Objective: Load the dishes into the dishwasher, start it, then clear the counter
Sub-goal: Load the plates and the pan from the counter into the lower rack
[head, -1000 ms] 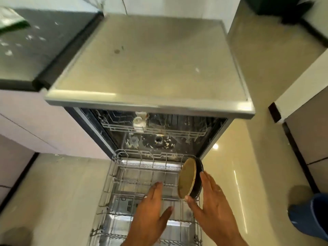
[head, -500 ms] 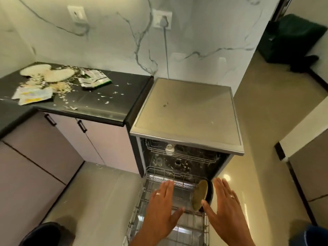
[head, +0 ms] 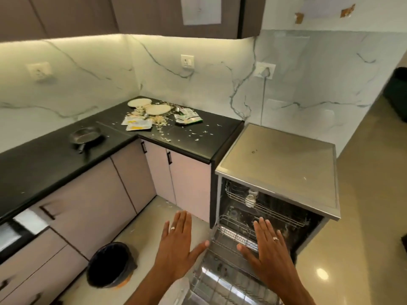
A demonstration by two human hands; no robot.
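Both hands are held flat, fingers straight and pointing away. The left hand (head: pixel 177 241) hangs over the floor; left of its fingers and nearer stands the bin (head: pixel 110 267). The right hand (head: pixel 265 245) hangs over the pulled-out lower rack (head: pixel 231 233), and beyond its fingertips the dishwasher (head: pixel 279 159) stands with the upper rack (head: pixel 264 205) inside. Far beyond the left fingers, on the counter (head: pixel 198 137), lie two plates (head: pixel 149 106), wrappers (head: pixel 138 124) and crumbs; the pan (head: pixel 86 134) sits further left.
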